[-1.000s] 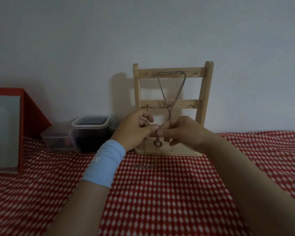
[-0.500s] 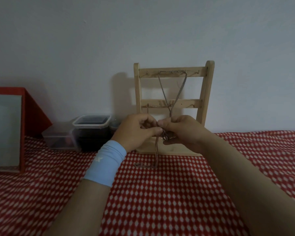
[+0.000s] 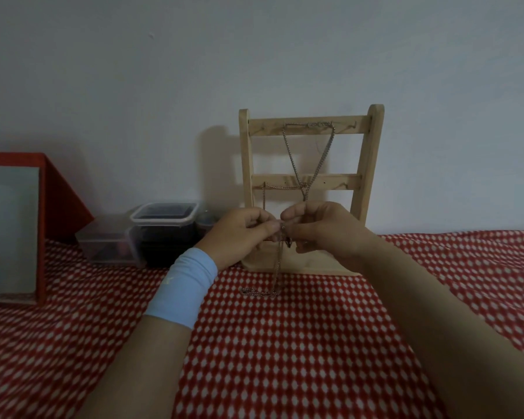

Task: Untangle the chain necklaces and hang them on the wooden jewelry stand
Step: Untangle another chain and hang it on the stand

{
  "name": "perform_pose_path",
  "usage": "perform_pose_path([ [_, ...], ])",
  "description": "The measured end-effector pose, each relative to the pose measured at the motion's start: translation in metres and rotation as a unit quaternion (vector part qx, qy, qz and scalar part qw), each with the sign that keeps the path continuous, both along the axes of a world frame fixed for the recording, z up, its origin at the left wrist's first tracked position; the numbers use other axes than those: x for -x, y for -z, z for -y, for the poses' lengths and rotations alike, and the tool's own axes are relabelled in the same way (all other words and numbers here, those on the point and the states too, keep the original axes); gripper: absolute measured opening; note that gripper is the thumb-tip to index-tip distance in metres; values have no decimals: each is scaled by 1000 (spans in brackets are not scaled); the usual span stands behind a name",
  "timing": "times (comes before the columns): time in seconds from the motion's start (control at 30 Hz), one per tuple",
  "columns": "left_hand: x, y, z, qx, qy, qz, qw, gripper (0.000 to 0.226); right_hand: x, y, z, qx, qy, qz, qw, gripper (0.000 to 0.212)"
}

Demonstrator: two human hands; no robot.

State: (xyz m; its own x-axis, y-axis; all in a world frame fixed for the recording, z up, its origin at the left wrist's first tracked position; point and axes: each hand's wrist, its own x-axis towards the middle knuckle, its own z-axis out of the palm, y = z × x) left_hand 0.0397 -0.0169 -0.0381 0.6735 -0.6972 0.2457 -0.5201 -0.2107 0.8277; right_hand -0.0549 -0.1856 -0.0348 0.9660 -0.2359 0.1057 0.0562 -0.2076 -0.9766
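Silver-toned chain point(image 3: 278, 261) pinched between left hand point(image 3: 242, 234) and right hand point(image 3: 324, 231), both sets of fingers curled on fine links just in front of wooden jewelry stand point(image 3: 372, 164). Loose tail rests on red checked cloth point(image 3: 285, 343). Another necklace point(image 3: 291, 149) hangs from top rail. Best approach, likely: tease knot apart gently (no yanking), leave slack. Links thin, pliant; stand pale, slatted, ladder-like.
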Motion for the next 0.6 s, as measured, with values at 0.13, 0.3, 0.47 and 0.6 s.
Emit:
perform_pose_path([
  [0.13, 0, 3, 2, 15, -45, 32, 998, 6, -2, 1, -4, 7, 34, 17, 999, 12],
  [0.3, 0, 3, 2, 17, -38, 64, 997, 7, -3, 2, -6, -6, 60, 12, 998, 6],
  [0.47, -1, 7, 2, -27, -17, 80, 996, 9, -3, 7, -1, 38, 44, -68, 996, 7],
  [0.6, -2, 8, 0, -29, -7, 84, 996, 9, -3, 10, 4, 20, 4, -107, 994, 13],
])
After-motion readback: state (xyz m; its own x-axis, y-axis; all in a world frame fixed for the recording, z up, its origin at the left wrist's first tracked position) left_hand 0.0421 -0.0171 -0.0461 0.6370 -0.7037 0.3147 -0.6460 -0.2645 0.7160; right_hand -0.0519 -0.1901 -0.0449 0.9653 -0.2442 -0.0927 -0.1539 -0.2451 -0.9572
